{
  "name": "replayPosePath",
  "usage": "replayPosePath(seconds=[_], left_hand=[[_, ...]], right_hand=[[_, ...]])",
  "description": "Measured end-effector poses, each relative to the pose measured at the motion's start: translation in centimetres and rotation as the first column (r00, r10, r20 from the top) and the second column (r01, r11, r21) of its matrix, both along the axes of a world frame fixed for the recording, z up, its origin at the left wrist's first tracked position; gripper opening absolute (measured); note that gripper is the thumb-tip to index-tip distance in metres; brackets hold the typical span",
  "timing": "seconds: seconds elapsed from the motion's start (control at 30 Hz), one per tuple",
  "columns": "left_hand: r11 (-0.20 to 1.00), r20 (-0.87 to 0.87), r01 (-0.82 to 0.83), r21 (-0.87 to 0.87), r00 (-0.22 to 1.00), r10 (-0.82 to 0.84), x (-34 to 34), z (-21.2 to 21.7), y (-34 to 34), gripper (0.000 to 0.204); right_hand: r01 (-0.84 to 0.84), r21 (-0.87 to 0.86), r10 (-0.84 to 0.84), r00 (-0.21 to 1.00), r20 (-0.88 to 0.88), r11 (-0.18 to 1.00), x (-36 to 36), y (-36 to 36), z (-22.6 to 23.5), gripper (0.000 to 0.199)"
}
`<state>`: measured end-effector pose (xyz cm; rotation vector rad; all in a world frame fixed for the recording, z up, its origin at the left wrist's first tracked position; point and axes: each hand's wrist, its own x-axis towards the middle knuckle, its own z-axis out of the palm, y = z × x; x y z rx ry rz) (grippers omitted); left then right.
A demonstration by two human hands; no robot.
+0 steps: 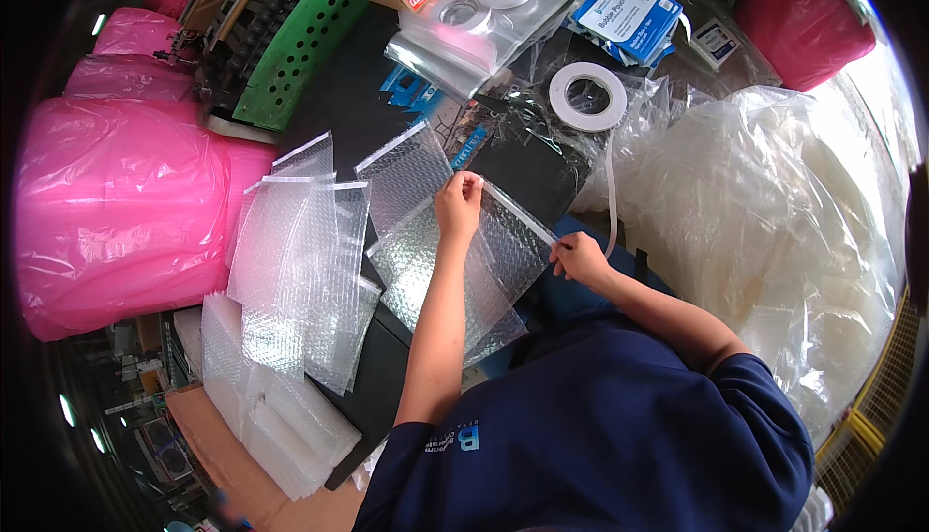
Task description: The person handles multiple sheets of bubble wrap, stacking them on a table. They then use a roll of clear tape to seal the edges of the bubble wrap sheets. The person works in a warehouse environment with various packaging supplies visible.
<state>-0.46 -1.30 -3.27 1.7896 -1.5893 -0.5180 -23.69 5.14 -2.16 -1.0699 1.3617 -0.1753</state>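
A clear bubble-wrap pouch lies slantwise on the black tabletop in front of me, a white tape strip along its far edge. My left hand is closed, fingertips pinching the pouch at the far end of that strip. At the strip's near right end, my right hand is closed in a pinch on the tape by the pouch's corner. A narrow white tail hangs from the tape roll down to the right hand. Another bubble pouch lies partly under the held one.
Taped bubble pouches pile up on the left, above a stack of bubble sheets. Pink-wrapped rolls and a green perforated guard stand beyond. Blue-and-white packets lie at the back; clear plastic film bulges at right.
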Motion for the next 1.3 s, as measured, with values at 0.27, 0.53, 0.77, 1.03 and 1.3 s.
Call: replayPosePath(seconds=[0.27, 0.53, 0.77, 1.03, 1.3], left_hand=[[1.0, 0.036, -0.01, -0.016, 0.999, 0.01, -0.1, -0.2, -0.2, 0.008], [0.99, -0.125, -0.113, -0.082, 0.987, 0.102, -0.4, -0.7, 0.0, 0.03], [0.952, 0.273, 0.056, -0.3, 0.961, 0.029, -1.9, -0.3, 0.8, 0.026], [0.922, -0.072, 0.385, -0.042, 0.919, -0.387, -7.5, 1.1, 5.8, 0.019], [0.948, -0.09, 0.317, 0.026, 0.945, -0.313, -7.6, 1.0, 4.8, 0.022]], right_hand=[[0.013, 0.014, -0.013, 1.0, 0.007, 1.0, 0.0, -0.2, -1.2, 0.028], [-0.05, 0.031, 0.055, 0.982, -0.183, 0.998, 0.0, -1.0, 1.2, 0.032], [-0.06, -0.187, 0.025, 0.982, -0.185, 0.98, -0.1, 0.2, -1.2, 0.033], [-0.024, -0.613, -0.055, 0.992, -0.109, 0.789, -0.3, 0.8, -1.4, 0.016], [-0.35, -0.772, 0.044, 0.921, -0.387, 0.531, 0.2, 0.0, -1.3, 0.015]])
